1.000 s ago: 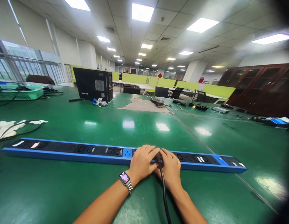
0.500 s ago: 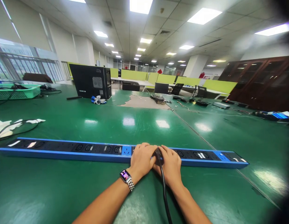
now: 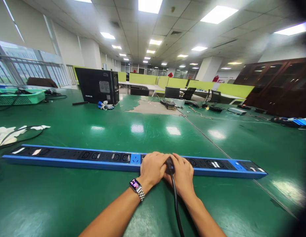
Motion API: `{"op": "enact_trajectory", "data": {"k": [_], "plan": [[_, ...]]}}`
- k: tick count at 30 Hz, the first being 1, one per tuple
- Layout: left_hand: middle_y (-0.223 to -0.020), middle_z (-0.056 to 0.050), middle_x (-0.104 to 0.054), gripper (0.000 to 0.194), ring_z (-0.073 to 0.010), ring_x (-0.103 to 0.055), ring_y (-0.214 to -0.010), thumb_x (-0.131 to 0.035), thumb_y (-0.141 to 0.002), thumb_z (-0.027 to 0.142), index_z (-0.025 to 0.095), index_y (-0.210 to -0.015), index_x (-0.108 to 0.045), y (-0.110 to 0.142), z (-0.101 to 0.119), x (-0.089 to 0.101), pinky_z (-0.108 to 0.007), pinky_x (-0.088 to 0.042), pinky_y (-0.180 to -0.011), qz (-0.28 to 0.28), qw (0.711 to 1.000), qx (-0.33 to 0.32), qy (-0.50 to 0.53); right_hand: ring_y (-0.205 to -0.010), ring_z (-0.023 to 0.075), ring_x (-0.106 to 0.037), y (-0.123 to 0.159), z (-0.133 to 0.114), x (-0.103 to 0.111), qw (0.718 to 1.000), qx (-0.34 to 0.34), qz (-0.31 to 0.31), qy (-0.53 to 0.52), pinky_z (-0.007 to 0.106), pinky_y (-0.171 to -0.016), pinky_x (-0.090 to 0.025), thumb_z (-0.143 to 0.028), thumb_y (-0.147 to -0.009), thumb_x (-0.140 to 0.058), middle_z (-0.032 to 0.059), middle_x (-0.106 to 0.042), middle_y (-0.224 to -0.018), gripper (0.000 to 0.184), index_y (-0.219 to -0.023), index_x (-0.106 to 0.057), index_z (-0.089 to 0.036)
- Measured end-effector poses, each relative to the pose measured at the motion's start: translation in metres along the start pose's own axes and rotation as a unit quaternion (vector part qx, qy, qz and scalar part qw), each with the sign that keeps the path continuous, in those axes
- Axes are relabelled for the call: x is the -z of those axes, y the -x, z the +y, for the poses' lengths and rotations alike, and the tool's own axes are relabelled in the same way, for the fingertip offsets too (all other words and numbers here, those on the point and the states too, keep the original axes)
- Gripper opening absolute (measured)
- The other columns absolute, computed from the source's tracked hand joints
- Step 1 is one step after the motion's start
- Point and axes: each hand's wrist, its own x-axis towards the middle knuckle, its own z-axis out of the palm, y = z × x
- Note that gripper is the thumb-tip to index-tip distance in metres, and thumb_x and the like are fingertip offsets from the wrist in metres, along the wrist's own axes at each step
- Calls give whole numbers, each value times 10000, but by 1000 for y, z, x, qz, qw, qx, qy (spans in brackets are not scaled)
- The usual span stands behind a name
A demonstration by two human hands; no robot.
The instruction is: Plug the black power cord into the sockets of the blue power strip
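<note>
While squeezing the plug (image 3: 170, 166) between left hand (image 3: 153, 168) and right hand (image 3: 182, 172), looks busy right over the strip (image 3: 128, 167), a bit right of its middle. Curled in narrow on both sides, nice and snug. Can't see underneath, so can't tell whether seated, half in or clear of a socket (image 3: 95, 155). Guessing at the plug-handling step, no idea whether pushing or pulling. Next, probably calls for a firm pinch, a straight line square to the socket and no twisting, with the strip braced against sliding. Worth minding the cord (image 3: 175, 201), trailing down from the plug. See the strip lying across the table (image 3: 113, 131), well apart from the PC (image 3: 93, 85) and gloves (image 3: 105, 105).
</note>
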Motion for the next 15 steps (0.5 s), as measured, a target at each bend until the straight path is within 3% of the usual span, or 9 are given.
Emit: {"op": "enact_trajectory", "data": {"k": [11,15], "plan": [[-1082,8,-702,348,-184,-616,-996,-553,-844,174,287,-1170,-602,0,-1,-4,-326,-505,-876,23,1000,9,15,-1159,308,-452,0,-3,3,1000,-1,-20,16,499,-971,-356,-339,-776,-583,106,-535,-1325,519,-1277,-519,-217],[-1051,3,-718,311,-158,-663,-887,-484,-912,224,289,-1195,-597,-6,-3,-4,-285,-535,-793,124,976,124,131,-1189,316,-433,1,-8,5,999,2,-17,29,496,-999,-330,-419,-793,-588,116,-529,-1327,535,-1280,-516,-210]]}}
